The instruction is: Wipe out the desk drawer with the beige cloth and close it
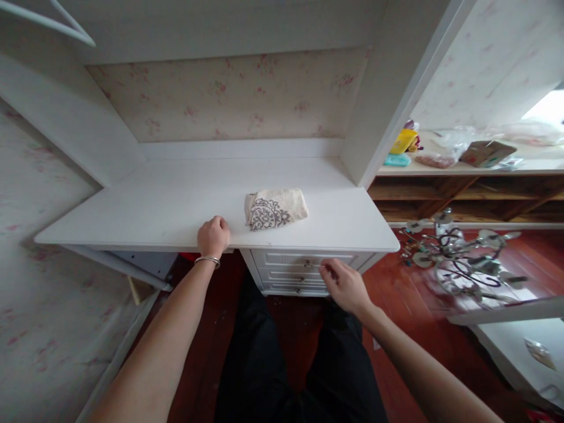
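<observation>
**Two hands at the white desk**

Closest to me are the person's dark trousers [282, 364] over the red wooden floor [396, 305]. The right hand [346, 285] reaches low to the front of the drawers [299, 273] under the desk, its fingers [328, 269] pinched together right at the small handle [308, 264] of the top drawer; whether they actually grip it I cannot tell. All the drawers look closed. The left hand [214, 235], with a thin bangle [207, 259] on the wrist, sits on the front edge of the desk [154, 205], fingers curled into a loose fist with nothing in them. Just beside that hand, to its right and a little further back, a folded beige towel [275, 208] with a grey pattern lies flat on the desk, apart from both hands. Off to the right, a metal lamp fitting [453, 258] lies on the floor. Beyond it, a wooden shelf [462, 170] carries a cardboard box [487, 153], a yellow packet [403, 141] and plastic bags [453, 141]. Flowered wallpaper [229, 94] backs the desk.
</observation>
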The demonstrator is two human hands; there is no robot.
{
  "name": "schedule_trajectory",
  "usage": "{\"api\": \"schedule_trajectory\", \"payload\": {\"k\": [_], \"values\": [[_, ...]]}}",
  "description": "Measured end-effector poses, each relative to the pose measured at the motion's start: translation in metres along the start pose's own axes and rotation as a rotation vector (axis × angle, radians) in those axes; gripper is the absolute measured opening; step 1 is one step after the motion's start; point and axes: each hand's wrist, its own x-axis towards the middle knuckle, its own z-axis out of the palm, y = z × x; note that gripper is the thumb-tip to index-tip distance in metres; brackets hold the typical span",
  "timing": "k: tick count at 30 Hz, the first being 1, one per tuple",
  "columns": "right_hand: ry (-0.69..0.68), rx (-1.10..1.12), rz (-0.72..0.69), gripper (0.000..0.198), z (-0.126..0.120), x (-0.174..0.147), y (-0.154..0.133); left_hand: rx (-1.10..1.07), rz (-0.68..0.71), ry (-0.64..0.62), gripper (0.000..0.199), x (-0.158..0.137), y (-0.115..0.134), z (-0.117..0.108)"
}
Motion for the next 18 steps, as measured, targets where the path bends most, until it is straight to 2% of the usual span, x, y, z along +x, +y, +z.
{"api": "schedule_trajectory", "payload": {"k": [2,5,10,18], "values": [[-0.186,-0.074,0.058,0.039,0.022,-0.001,-0.015,0.011,0.010,0.005,0.039,-0.001,0.000,-0.001],[-0.299,-0.142,0.181,0.043,0.044,0.017,-0.017,0.000,0.022,-0.005,0.038,-0.002,0.000,-0.003],[-0.306,-0.121,0.210,0.041,0.057,0.040,-0.005,-0.003,0.019,-0.010,0.039,-0.002,0.000,-0.004],[-0.221,-0.094,0.189,0.042,0.063,0.028,-0.004,0.020,0.020,-0.006,0.039,-0.003,0.001,-0.005]]}}
